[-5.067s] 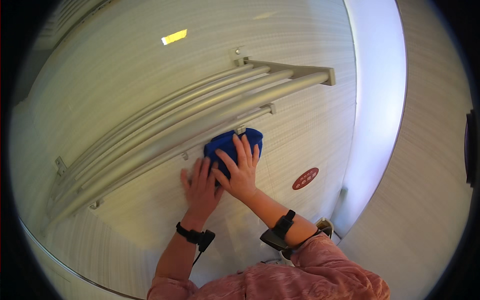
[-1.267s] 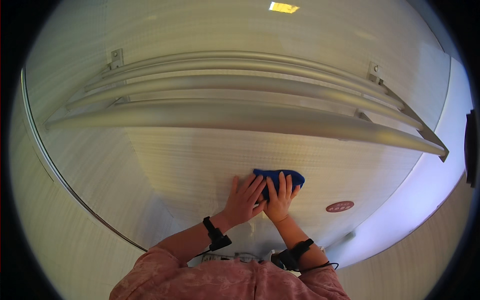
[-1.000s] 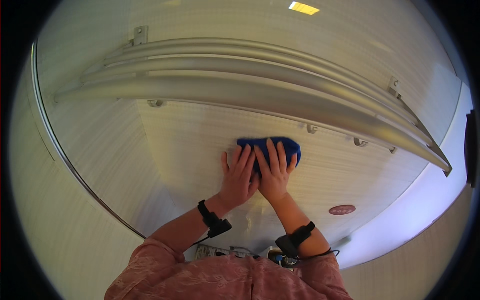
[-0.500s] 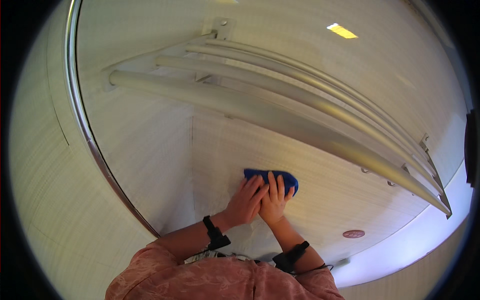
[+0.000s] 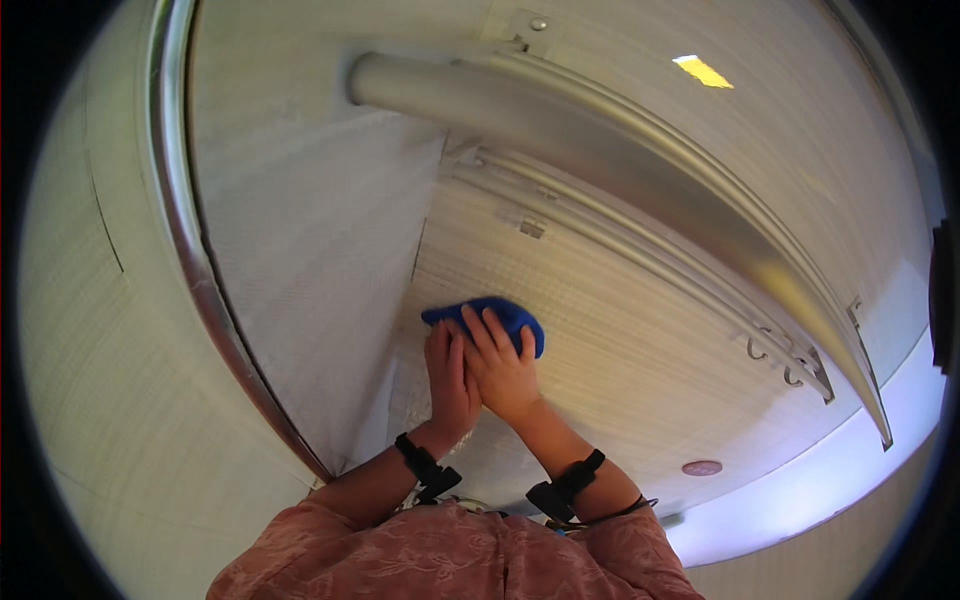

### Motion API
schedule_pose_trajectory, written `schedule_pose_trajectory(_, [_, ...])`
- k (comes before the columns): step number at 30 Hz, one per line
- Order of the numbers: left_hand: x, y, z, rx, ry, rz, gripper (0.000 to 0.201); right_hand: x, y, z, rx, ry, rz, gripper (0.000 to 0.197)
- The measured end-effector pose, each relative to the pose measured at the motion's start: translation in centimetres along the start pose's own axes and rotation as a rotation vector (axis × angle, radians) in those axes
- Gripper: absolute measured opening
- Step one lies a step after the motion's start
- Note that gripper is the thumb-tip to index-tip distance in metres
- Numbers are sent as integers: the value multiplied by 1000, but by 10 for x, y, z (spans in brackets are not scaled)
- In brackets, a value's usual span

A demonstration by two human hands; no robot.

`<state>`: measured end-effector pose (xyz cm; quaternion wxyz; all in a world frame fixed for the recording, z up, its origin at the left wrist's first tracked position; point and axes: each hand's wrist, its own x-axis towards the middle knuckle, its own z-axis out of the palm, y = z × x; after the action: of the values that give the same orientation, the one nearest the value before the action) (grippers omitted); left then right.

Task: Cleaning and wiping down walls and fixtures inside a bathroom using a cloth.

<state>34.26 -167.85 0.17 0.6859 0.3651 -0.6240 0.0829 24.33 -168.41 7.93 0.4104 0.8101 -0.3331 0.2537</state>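
A folded blue cloth (image 5: 512,312) lies against the pale, streaked wall panel (image 5: 600,350), just right of the corner. My right hand (image 5: 503,372) presses it there, fingers stretched over it and the thumb at its right end. Close beside, my left hand (image 5: 453,385) overlaps the right one, its fingertips at the cloth's lower left edge. Part of the left fingers' hold is hidden. Both wrists wear black straps with small boxes.
A metal rack of thick tubes (image 5: 600,140) juts out above my hands. Below it, a thinner rail (image 5: 620,240) with hooks runs along the panel. A shiny metal trim (image 5: 190,240) curves down at left. An oval reddish plaque (image 5: 702,468) sits low at right.
Both hands and the blue cloth have moved left and up along the panel, nearer the corner. The view has shifted, so the thinner rail now shows under the rack.
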Motion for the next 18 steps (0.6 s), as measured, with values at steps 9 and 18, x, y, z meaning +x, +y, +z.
schedule_pose_trajectory(9, [34, 4, -7, -32, 34, -169, 59, 61, 15, -18, 117, -1, -156, 39])
schedule_pose_trajectory(18, [-38, -4, 1, 33, 20, -414, 65, 12, -9, 16, 174, -121, -248, 44])
